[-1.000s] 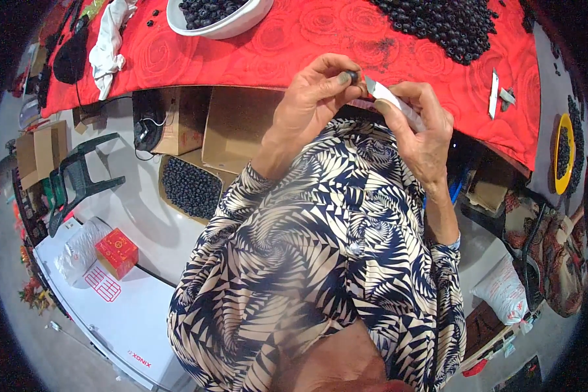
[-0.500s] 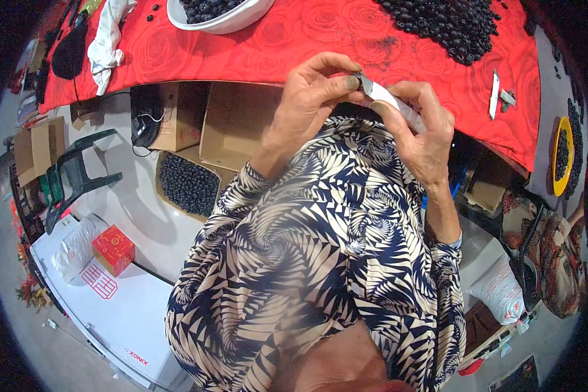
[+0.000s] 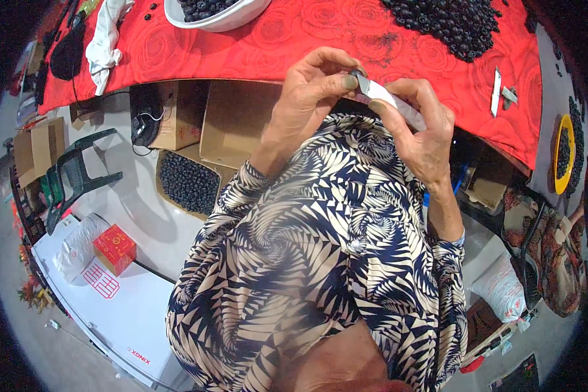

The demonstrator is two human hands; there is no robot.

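Left hand: upper centre; thumb and fingertips pinched on a small dark piece, mostly hidden, at the blade tip.
Right hand: right of centre; fingers closed around a white-handled blade, tip pointing upper left.
Red cloth: across the top, patterned with roses.
Black bead pile: upper right, on the cloth.
White bowl: top, left of centre; dark beads inside.
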